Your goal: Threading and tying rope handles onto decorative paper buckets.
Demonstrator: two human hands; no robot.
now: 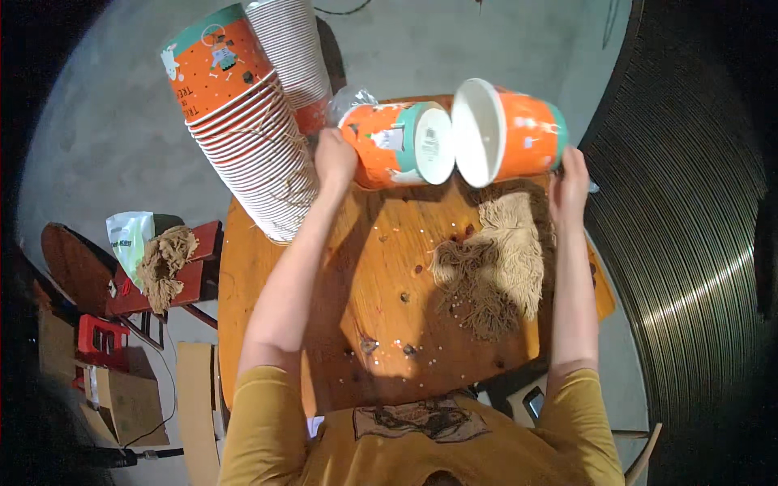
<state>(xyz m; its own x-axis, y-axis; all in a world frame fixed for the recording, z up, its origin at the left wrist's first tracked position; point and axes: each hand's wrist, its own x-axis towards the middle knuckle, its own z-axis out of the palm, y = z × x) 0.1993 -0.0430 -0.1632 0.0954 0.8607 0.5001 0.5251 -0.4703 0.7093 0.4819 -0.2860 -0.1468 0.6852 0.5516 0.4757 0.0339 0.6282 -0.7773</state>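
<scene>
My left hand (335, 159) grips an orange and teal paper bucket (379, 146) that lies on its side in the air, its white base facing right. With my right hand (570, 182) I hold a second paper bucket (527, 134) by its teal base end, its white open mouth turned left toward the first bucket's base. The two come very close at the mouth's edge; I cannot tell if they touch. Beside my left forearm rises a tall stack of nested buckets (251, 154), with thin twine around it. Another stack (288, 53) stands behind.
A bundle of tan cords (506, 259) lies on the wooden table (340, 324), among small white specks. Clear plastic (351, 99) sits by the far stack. At left, a red stool (182, 283) bears more tan cords (166, 259) and a bag (130, 235). A ribbed shutter (689, 243) stands at right.
</scene>
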